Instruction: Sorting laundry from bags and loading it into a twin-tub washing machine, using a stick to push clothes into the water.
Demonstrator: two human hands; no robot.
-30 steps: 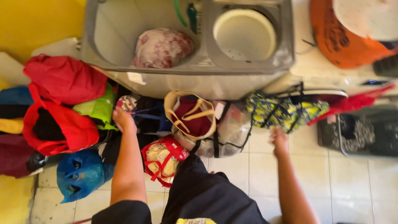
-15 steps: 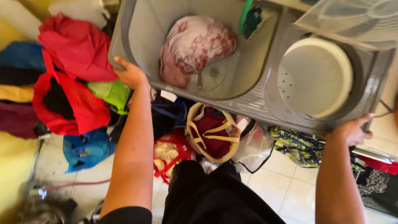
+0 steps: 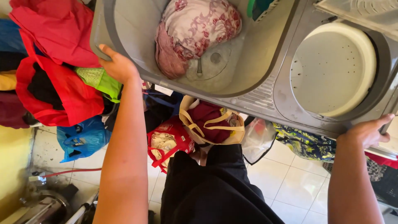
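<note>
Between gripping hands (image 3: 118, 66), washing machine (image 3: 265, 89), tilted

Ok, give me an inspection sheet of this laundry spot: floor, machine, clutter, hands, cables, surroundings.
Surface: pale tiled floor, partly covered by bags.
Job's things: grey twin-tub washing machine; wash tub holds a pink-and-white floral bundle; cream spin tub looks empty.
Clutter: red bags, blue plastic bag, green bag, beige-handled bag of maroon cloth, red-handled bag, clear bag, yellow-and-blue patterned cloth.
Hands: left hand grips the machine's left edge; right hand grips its right corner.
Cables: thin red hose or cord on the floor.
Surroundings: yellow wall at left.
</note>
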